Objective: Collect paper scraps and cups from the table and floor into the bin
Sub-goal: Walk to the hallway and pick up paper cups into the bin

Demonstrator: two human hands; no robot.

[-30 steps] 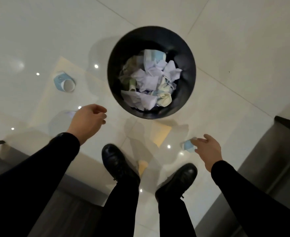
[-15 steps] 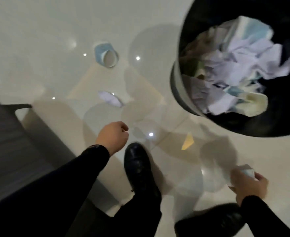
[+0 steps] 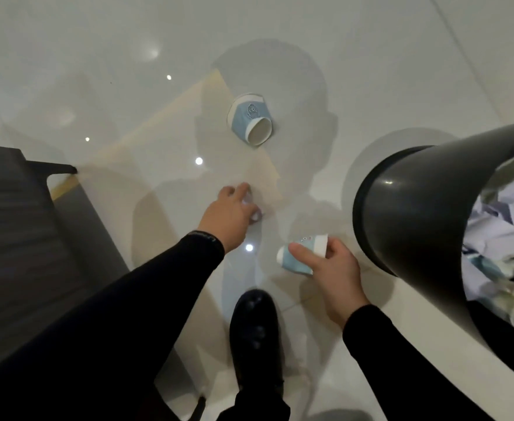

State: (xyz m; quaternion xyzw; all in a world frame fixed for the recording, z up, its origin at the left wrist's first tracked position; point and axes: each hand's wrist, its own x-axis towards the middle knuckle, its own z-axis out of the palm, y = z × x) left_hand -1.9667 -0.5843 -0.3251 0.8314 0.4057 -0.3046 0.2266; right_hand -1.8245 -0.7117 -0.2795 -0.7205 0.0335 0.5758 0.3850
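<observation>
A person bends over a glossy, pale tiled floor (image 3: 97, 56) that mirrors small ceiling lights and soft grey shadows. Both arms are in black sleeves.

The left hand (image 3: 231, 214) reaches down to a small, pale lilac paper scrap (image 3: 257, 216) lying on the tile, and its fingers curl around it. Most of the scrap is hidden beneath them.

The right hand (image 3: 333, 268) grips a tapered paper cup (image 3: 302, 253), light blue with a white rim, thumb across its side. It is held on its side, just beside the bin.

A second cup (image 3: 251, 120) of the same print lies tipped over on the floor farther out, its open mouth showing.

The bin (image 3: 416, 202), a smooth dark grey round tub at the right, holds crumpled paper (image 3: 498, 232) in white and pale blue.

A shiny black shoe (image 3: 255, 338) stands between the arms. A dark grey seat (image 3: 12, 223) fills the left edge.
</observation>
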